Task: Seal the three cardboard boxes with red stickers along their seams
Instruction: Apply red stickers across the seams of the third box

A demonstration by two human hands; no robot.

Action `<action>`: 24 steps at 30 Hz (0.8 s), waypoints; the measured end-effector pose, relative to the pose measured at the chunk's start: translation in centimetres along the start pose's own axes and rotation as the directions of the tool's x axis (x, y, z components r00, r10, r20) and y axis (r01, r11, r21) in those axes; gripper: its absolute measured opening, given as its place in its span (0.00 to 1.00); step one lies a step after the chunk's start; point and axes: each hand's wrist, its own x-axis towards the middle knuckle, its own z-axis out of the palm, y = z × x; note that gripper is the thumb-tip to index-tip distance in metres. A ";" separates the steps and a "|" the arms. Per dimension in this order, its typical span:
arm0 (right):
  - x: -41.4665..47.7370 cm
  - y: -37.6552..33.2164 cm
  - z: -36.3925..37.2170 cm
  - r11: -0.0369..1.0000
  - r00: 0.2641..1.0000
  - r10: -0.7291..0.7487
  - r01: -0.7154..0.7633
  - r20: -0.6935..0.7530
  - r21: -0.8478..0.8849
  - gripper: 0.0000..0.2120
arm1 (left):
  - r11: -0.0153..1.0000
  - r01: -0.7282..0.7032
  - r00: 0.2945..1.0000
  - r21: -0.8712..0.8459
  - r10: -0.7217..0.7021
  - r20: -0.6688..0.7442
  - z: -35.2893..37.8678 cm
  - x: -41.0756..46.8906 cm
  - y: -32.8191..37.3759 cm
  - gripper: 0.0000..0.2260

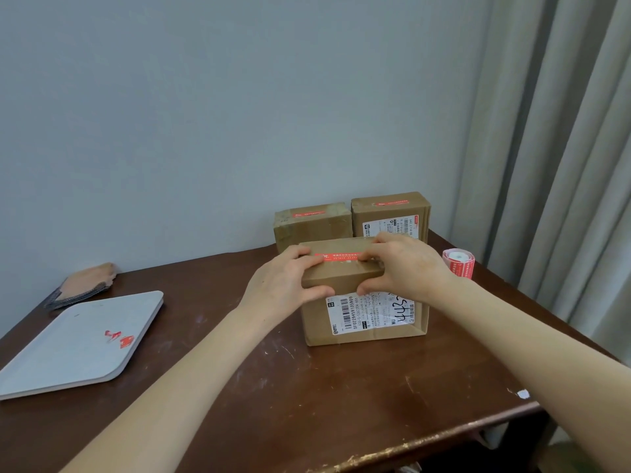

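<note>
- atop the near brown cardboard box (pixel 341 279), a long red sticker (pixel 338 257) runs left to right.
- left hand (pixel 286 285) and right hand (pixel 406 268) grip the box's opposite ends, apparently pressing the sticker flat.

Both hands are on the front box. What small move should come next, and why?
Probably smooth the red sticker along the near box's top: left hand and right hand grip the box there, and both back boxes already carry theirs.
</note>
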 end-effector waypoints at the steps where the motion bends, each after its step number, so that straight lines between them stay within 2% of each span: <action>1: 0.0 0.2 0.0 1.000 1.000 0.004 -0.004 -0.005 0.005 0.29 | 1.000 -0.001 1.000 0.008 0.001 -0.007 -0.1 0.0 0.0 0.30; 7: 0.2 0.3 0.1 0.998 0.999 0.036 -0.036 0.007 0.050 0.28 | 0.997 0.052 0.998 -0.057 -0.054 -0.032 0.0 0.0 0.1 0.30; 10: 0.4 0.2 -0.1 0.995 0.998 0.047 -0.050 0.037 0.084 0.37 | 0.996 0.045 0.999 -0.076 -0.045 -0.004 -0.2 0.2 -0.2 0.31; 12: 0.5 0.1 -0.1 0.999 0.998 0.031 -0.033 0.061 0.035 0.42 | 0.999 0.006 1.000 -0.050 -0.005 0.024 -0.1 0.5 -0.3 0.35; 16: 0.6 -0.5 0.1 0.996 0.998 0.004 0.002 0.062 -0.093 0.39 | 1.000 -0.009 0.998 0.009 0.008 0.061 0.1 1.1 -0.2 0.34; 24: 0.7 0.0 0.2 0.999 0.998 0.033 -0.033 0.049 -0.008 0.35 | 1.000 0.019 1.000 -0.017 -0.018 0.024 0.2 1.2 -0.3 0.38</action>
